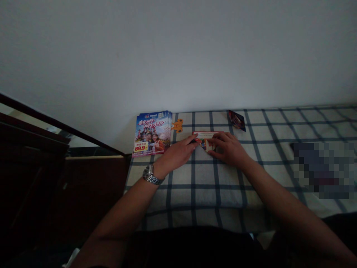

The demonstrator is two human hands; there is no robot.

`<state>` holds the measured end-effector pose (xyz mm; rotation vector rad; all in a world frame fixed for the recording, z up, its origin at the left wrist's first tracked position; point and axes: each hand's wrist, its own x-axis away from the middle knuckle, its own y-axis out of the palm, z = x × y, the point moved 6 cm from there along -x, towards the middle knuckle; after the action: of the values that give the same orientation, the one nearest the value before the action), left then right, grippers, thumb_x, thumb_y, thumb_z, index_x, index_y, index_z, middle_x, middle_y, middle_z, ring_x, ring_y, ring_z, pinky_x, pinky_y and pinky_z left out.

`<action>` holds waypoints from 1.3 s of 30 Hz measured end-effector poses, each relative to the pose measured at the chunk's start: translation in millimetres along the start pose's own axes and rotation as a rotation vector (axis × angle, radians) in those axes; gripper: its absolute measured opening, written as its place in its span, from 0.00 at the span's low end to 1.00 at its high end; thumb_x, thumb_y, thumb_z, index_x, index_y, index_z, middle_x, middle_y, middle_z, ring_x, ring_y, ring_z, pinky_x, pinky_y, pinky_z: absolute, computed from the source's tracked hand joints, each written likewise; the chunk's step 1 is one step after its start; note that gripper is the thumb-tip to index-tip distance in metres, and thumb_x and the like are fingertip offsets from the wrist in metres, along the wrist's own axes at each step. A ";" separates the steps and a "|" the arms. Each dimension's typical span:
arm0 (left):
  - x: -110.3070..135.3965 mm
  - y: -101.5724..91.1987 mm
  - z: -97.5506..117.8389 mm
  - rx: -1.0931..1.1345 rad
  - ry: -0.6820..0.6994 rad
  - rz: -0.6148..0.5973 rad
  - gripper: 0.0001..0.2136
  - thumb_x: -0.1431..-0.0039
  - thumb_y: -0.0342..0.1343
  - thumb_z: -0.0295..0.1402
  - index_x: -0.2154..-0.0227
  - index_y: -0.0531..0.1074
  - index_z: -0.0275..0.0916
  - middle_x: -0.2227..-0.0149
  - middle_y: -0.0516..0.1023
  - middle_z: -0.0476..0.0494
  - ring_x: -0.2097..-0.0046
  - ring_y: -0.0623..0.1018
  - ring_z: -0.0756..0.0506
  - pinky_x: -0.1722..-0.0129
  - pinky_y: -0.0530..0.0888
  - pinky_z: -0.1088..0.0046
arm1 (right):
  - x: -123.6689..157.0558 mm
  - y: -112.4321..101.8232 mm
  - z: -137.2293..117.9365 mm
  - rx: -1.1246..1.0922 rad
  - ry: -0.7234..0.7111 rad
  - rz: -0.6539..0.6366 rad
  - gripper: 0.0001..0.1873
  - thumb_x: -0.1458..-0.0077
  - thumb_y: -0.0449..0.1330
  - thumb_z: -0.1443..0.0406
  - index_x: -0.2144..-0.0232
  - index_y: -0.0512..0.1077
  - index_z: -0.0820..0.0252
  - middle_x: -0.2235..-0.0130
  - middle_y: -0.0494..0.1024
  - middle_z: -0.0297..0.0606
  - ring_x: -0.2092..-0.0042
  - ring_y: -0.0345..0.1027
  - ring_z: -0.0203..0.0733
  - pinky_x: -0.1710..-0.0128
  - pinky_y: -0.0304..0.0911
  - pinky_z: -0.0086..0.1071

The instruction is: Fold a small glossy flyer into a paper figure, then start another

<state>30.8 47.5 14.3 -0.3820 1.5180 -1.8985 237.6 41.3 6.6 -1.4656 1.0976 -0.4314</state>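
Observation:
A red-edged paper leaflet (209, 134) with a pale printed upper part lies on the checked cloth, one lower corner seemingly turned over. From the left, my left hand (182, 152) presses its thumb and fingertips together on the leaflet's edge; a metal watch is on that wrist. My right hand (230, 149) bends its fingers over the right part of the same sheet, pinching or pressing it down; the fingers partly cover it. Left of my hands lies a stack of printed flyers (152, 134), blue and pink with a yellow price label.
A dark folded paper piece (237, 121) stands near the wall (195, 56), right of my hands. The checked bed cloth (206, 193) runs along the wall. A blurred-out object (323, 171) lies at right. Dark wooden furniture (92, 190) borders the left side.

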 end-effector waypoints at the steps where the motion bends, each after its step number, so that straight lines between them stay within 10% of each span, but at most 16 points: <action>1: 0.3 0.2 0.0 -0.001 0.009 0.013 0.20 0.26 0.44 0.26 0.36 0.68 0.40 0.27 0.59 0.35 0.38 0.77 0.41 0.40 0.78 0.59 | 0.0 0.3 0.2 -0.001 -0.001 -0.002 0.23 0.37 0.65 0.55 0.43 0.77 0.56 0.45 0.77 0.48 0.46 0.69 0.59 0.47 0.67 0.53; 39: -4.6 -1.9 -2.3 -0.076 -0.111 0.162 0.16 0.26 0.46 0.27 0.43 0.73 0.33 0.40 0.75 0.38 0.41 0.76 0.41 0.39 0.77 0.60 | 0.5 2.4 2.8 -0.003 -0.001 0.022 0.23 0.37 0.66 0.55 0.42 0.76 0.54 0.45 0.76 0.48 0.46 0.69 0.59 0.46 0.68 0.53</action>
<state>32.2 52.4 16.3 -0.3798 1.5032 -1.6715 239.2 42.9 3.6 -1.4553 1.1130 -0.4134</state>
